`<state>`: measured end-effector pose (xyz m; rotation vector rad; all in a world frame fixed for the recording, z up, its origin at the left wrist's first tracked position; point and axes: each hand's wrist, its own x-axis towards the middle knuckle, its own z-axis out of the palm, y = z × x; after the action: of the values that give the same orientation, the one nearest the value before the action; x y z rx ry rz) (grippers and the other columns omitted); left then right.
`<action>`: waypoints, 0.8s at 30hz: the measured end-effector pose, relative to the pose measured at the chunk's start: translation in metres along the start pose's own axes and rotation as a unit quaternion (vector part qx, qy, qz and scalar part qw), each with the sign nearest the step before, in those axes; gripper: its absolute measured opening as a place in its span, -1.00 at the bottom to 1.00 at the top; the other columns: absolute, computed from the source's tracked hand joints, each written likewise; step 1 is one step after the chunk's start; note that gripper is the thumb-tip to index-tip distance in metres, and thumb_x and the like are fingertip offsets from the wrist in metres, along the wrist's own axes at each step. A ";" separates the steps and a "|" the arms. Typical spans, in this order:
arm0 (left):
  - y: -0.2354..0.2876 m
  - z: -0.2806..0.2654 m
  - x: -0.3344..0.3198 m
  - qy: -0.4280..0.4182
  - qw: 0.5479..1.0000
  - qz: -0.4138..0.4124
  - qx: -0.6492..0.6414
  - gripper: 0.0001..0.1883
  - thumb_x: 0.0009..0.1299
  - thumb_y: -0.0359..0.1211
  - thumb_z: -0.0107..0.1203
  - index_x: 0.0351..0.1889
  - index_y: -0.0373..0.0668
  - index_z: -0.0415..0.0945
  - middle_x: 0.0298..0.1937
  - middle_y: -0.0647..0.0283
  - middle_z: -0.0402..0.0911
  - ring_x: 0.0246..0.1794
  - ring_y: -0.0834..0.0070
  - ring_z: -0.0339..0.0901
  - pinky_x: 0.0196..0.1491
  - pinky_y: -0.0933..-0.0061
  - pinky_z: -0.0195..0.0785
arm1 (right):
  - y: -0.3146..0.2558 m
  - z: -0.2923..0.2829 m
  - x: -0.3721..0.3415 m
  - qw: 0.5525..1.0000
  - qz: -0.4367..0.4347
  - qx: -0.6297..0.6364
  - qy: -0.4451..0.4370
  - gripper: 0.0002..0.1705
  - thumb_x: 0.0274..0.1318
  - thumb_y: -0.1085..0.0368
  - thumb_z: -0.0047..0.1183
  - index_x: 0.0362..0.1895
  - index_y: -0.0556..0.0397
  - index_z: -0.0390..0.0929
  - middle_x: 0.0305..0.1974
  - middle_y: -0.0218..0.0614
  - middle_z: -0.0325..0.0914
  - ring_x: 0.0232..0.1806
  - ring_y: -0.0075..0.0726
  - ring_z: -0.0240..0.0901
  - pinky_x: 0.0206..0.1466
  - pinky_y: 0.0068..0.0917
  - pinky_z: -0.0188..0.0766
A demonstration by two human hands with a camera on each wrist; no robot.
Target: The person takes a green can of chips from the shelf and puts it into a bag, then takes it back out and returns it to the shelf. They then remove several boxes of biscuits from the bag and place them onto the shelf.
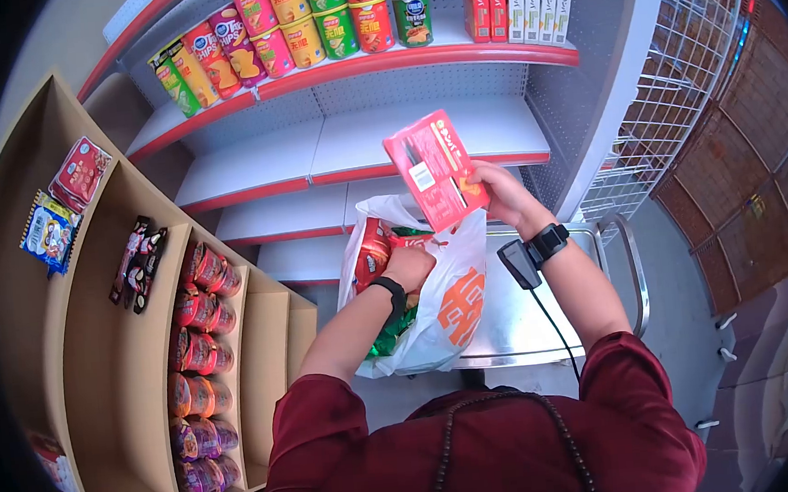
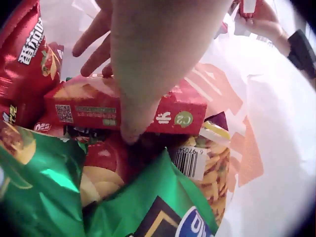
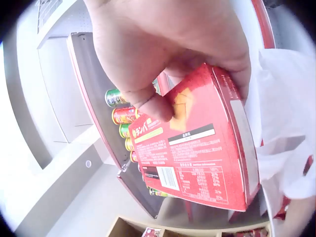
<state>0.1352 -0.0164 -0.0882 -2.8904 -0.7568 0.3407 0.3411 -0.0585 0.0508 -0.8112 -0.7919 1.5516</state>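
Observation:
My right hand (image 1: 498, 191) grips a red cardboard snack box (image 1: 434, 164) near one corner, above the bag. In the right wrist view, the thumb lies across its printed face, beside a yellow picture and above the barcode. My left hand (image 1: 411, 265) is inside a white plastic bag (image 1: 394, 362) with orange print. The left wrist view shows its fingers spread out over another red box (image 2: 182, 111), the thumb against the box's near side. Around that box lie green snack bags (image 2: 143, 212), a red snack bag (image 2: 22, 64) and a packet with a barcode (image 2: 190, 163).
The bag stands on a metal cart (image 1: 529, 319) with a side handle. Ahead are grey shelves with red edges (image 1: 425, 165), the upper one bearing snack cans (image 1: 301, 42) and boxes (image 1: 523, 5). To the left, a cardboard rack (image 1: 117, 425) holds packets and cup-shaped packs (image 1: 200, 349).

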 end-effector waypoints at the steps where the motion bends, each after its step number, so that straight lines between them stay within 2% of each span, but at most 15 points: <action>1: 0.000 0.004 0.001 0.038 0.999 -0.013 -0.029 -0.70 0.12 -0.35 -0.01 -0.14 -0.13 0.43 -0.41 0.09 0.59 -0.35 0.24 0.57 -0.40 0.20 0.42 | 0.000 -0.002 -0.001 1.000 -0.003 0.001 0.001 -0.71 -0.05 0.43 -0.12 -0.16 0.23 0.41 -0.22 -0.25 0.48 -0.21 -0.47 0.45 -0.09 -0.51 0.40; 4: 0.000 0.018 0.005 0.101 0.991 -0.037 -0.078 -0.73 0.12 -0.35 -0.02 -0.20 -0.18 0.44 -0.43 0.06 0.58 -0.37 0.21 0.57 -0.39 0.16 0.42 | -0.001 -0.013 -0.001 0.999 -0.044 0.027 0.005 -0.73 0.00 0.41 -0.11 -0.16 0.21 0.41 -0.21 -0.27 0.49 -0.21 -0.48 0.47 -0.09 -0.54 0.41; 6: -0.002 0.013 0.005 0.128 0.986 -0.049 -0.099 -0.72 0.10 -0.35 0.00 -0.21 -0.20 0.44 -0.42 0.04 0.57 -0.37 0.19 0.57 -0.38 0.14 0.41 | -0.005 -0.018 -0.002 0.998 -0.060 -0.005 -0.012 -0.67 0.02 0.42 -0.11 -0.06 0.22 0.35 -0.12 -0.23 0.48 -0.12 -0.41 0.46 0.01 -0.48 0.38; 8: -0.013 -0.021 -0.005 0.153 0.959 -0.157 -0.181 -0.66 0.09 -0.27 0.05 -0.18 -0.19 0.43 -0.39 -0.01 0.57 -0.34 0.16 0.55 -0.33 0.16 0.41 | -0.010 -0.017 -0.009 0.997 -0.074 -0.008 0.001 -0.67 0.02 0.42 -0.09 -0.07 0.21 0.35 -0.13 -0.24 0.48 -0.11 -0.41 0.46 0.02 -0.49 0.38; 10: -0.037 -0.034 -0.018 0.219 0.910 -0.167 -0.311 -0.61 0.10 -0.21 0.08 -0.15 -0.21 0.43 -0.33 -0.08 0.55 -0.30 0.09 0.53 -0.25 0.21 0.41 | -0.014 -0.016 -0.015 0.996 -0.086 -0.012 0.012 -0.68 0.02 0.43 -0.07 -0.08 0.20 0.35 -0.13 -0.25 0.48 -0.11 -0.42 0.46 0.02 -0.50 0.37; 12: -0.068 -0.051 -0.036 0.215 0.842 -0.210 -0.449 -0.64 0.19 -0.22 0.04 -0.12 -0.23 0.41 -0.27 0.00 0.56 -0.25 0.16 0.55 -0.19 0.30 0.41 | -0.018 -0.018 -0.021 0.994 -0.096 -0.031 0.030 -0.68 0.01 0.43 -0.03 -0.08 0.19 0.36 -0.13 -0.25 0.49 -0.12 -0.44 0.47 0.00 -0.52 0.39; 14: -0.088 -0.070 -0.059 0.298 0.758 -0.161 -0.557 -0.66 0.25 -0.29 -0.02 -0.05 -0.24 0.38 -0.23 0.14 0.57 -0.21 0.34 0.56 -0.20 0.41 0.43 | -0.022 -0.010 -0.029 0.994 -0.092 -0.033 0.042 -0.66 0.02 0.41 0.00 -0.06 0.20 0.36 -0.14 -0.25 0.50 -0.15 -0.45 0.49 -0.02 -0.54 0.41; 16: -0.084 -0.120 -0.093 0.264 0.658 -0.195 -0.678 -0.64 0.31 -0.32 -0.05 0.05 -0.21 0.29 -0.18 0.24 0.54 -0.18 0.49 0.53 -0.19 0.44 0.45 | -0.025 -0.001 -0.034 0.994 -0.094 -0.055 0.031 -0.65 0.02 0.37 0.05 -0.07 0.18 0.38 -0.18 -0.28 0.52 -0.19 -0.50 0.49 -0.09 -0.57 0.44; 17: -0.087 -0.128 -0.102 0.268 0.656 -0.199 -0.677 -0.64 0.31 -0.32 -0.05 0.05 -0.21 0.29 -0.18 0.24 0.54 -0.18 0.49 0.53 -0.19 0.44 0.45 | -0.025 0.002 -0.032 0.995 -0.087 -0.053 0.022 -0.62 0.02 0.36 0.06 -0.04 0.19 0.38 -0.16 -0.26 0.52 -0.18 -0.49 0.50 -0.08 -0.57 0.45; 19: -0.091 -0.138 -0.115 0.299 0.533 -0.158 -0.775 -0.59 0.34 -0.28 -0.04 0.12 -0.19 0.20 -0.14 0.23 0.51 -0.19 0.52 0.54 -0.19 0.40 0.48 | -0.023 0.010 -0.030 0.995 -0.084 -0.054 -0.003 -0.61 0.03 0.35 0.06 -0.03 0.21 0.37 -0.15 -0.25 0.52 -0.18 -0.48 0.50 -0.08 -0.57 0.45; 20: -0.090 -0.142 -0.120 0.304 0.532 -0.160 -0.774 -0.59 0.34 -0.28 -0.04 0.12 -0.19 0.20 -0.14 0.23 0.51 -0.19 0.52 0.54 -0.19 0.40 0.48 | -0.022 0.015 -0.029 0.995 -0.085 -0.055 -0.021 -0.60 0.03 0.35 0.07 -0.02 0.22 0.37 -0.15 -0.24 0.52 -0.18 -0.48 0.51 -0.08 -0.56 0.45; 22: -0.088 -0.148 -0.126 0.324 0.499 -0.124 -0.794 -0.55 0.35 -0.24 -0.03 0.15 -0.17 0.16 -0.11 0.24 0.49 -0.18 0.52 0.53 -0.20 0.37 0.50 | -0.020 0.028 -0.030 0.994 -0.087 -0.060 -0.025 -0.61 0.04 0.36 0.05 -0.01 0.22 0.38 -0.14 -0.23 0.52 -0.17 -0.47 0.50 -0.07 -0.57 0.44; 24: -0.082 -0.150 -0.127 0.343 0.508 -0.138 -0.778 -0.55 0.36 -0.23 -0.03 0.15 -0.17 0.17 -0.11 0.23 0.49 -0.19 0.53 0.54 -0.23 0.39 0.50 | -0.016 0.041 -0.030 0.993 -0.092 -0.064 -0.025 -0.62 0.05 0.37 0.03 -0.01 0.21 0.38 -0.14 -0.23 0.52 -0.17 -0.46 0.50 -0.06 -0.57 0.43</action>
<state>0.0262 -0.0192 0.0955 -3.0559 -1.8245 -2.6796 0.3181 -0.0882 0.0878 -0.7728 -0.9838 1.3725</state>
